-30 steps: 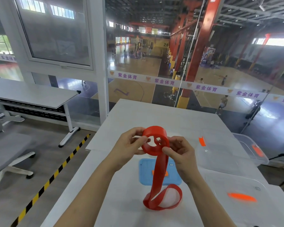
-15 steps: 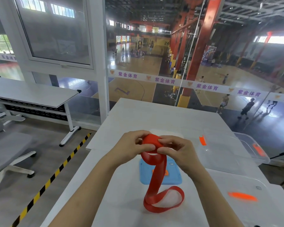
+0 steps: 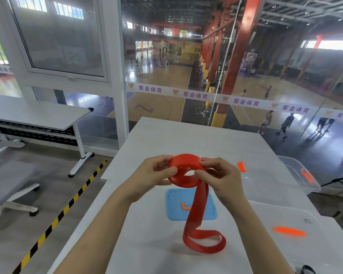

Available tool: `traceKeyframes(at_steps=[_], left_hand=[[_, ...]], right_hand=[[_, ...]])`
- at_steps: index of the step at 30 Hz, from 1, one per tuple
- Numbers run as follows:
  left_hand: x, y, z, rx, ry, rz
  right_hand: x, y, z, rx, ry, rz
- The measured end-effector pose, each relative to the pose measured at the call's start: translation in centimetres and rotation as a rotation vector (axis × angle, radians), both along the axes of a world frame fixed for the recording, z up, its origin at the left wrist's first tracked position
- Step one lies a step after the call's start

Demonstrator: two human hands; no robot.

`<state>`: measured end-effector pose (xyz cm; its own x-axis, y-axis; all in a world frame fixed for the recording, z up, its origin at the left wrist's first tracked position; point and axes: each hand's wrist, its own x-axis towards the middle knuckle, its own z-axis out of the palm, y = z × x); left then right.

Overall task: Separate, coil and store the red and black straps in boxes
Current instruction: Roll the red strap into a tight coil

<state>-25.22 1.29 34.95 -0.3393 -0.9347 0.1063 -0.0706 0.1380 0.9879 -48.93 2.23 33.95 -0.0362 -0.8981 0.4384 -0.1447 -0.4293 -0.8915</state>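
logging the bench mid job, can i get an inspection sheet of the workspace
surface: white table, pale top
job's things: red strap partly coiled, tail looping down onto the table; clear boxes at right, orange latches
clutter: blue square pad behind the tail; black loop at the bottom edge, cut off
hands: left hand and right hand both pinch the coil above the table
cables: nothing seen
surroundings: glass wall onto a sports hall; second table and grey chair at left
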Motion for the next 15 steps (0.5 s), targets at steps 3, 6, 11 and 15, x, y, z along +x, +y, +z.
traceKeyframes(at_steps=[3,6,11,15], left_hand=[[0.5,-0.7,0.6,-0.019,-0.142,0.0],[-0.1,-0.9,1.4,-0.093,-0.359,-0.046],[-1.0,-0.6,0.8,-0.114,-0.25,0.028],[-1.4,-0.3,0.3,-0.111,-0.108,0.092]], right_hand=[[-0.8,-0.2,0.4,0.009,0.148,0.012],[-0.8,-0.2,0.5,-0.04,0.297,0.052],[-0.7,-0.1,0.0,0.0,0.23,0.065],[-1.0,-0.2,-1.3,0.052,0.074,0.116]])
